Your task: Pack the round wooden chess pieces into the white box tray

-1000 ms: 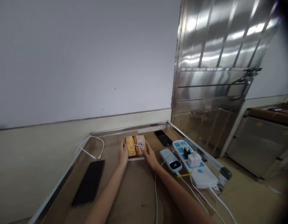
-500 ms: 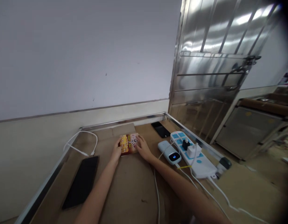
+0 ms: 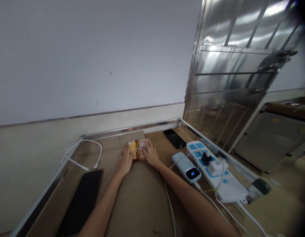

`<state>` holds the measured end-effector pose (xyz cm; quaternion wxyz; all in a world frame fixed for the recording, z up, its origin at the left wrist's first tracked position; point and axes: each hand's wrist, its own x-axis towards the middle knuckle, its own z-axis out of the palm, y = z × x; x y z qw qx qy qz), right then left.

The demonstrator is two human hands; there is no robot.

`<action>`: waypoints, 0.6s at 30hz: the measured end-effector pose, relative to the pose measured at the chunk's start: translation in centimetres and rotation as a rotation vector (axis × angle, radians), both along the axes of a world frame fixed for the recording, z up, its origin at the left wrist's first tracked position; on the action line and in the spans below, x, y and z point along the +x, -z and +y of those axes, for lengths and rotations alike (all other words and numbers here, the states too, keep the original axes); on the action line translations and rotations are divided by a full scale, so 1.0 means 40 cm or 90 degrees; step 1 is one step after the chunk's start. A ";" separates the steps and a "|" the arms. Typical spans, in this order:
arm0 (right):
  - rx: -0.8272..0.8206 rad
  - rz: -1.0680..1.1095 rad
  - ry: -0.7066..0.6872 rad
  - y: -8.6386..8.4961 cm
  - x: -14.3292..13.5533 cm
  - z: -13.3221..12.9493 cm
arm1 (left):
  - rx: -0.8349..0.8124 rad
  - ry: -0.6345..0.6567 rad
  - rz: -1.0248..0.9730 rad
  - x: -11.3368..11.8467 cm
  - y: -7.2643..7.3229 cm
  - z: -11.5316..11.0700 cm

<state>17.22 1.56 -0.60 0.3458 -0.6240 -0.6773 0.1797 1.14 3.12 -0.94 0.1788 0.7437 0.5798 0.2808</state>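
"Both hands on that box (image 3: 138,152), or just one?"

"Both. It's lying on the cardboard (image 3: 135,197), toward the far end of the table (image 3: 132,127). My left hand (image 3: 126,160) is on its left part, my right hand (image 3: 151,154) on its right, fingers stretched over the top, not curled round it."

"So what could go wrong?"

"Uneven pressure, I reckon. Lean harder on one side and the box could skid or twist; push too hard and it might dent. Also, my right forearm (image 3: 188,197) is by a white cable (image 3: 170,197) near the power bank (image 3: 186,168). Can't tell if they're touching, but snag it and the power bank could get yanked."

"And the phone (image 3: 79,204)?"

"Right by my left forearm (image 3: 105,200), so a careless swing might shove it."
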 end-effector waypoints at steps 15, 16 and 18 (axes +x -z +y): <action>-0.026 -0.031 0.002 -0.025 0.002 -0.054 | -0.011 -0.063 0.023 -0.031 0.013 -0.016; -0.034 -0.044 -0.013 -0.022 0.001 -0.053 | -0.020 -0.051 0.043 -0.030 0.015 -0.013; -0.041 -0.068 -0.024 -0.020 0.001 -0.051 | -0.019 -0.039 0.069 -0.029 0.018 -0.009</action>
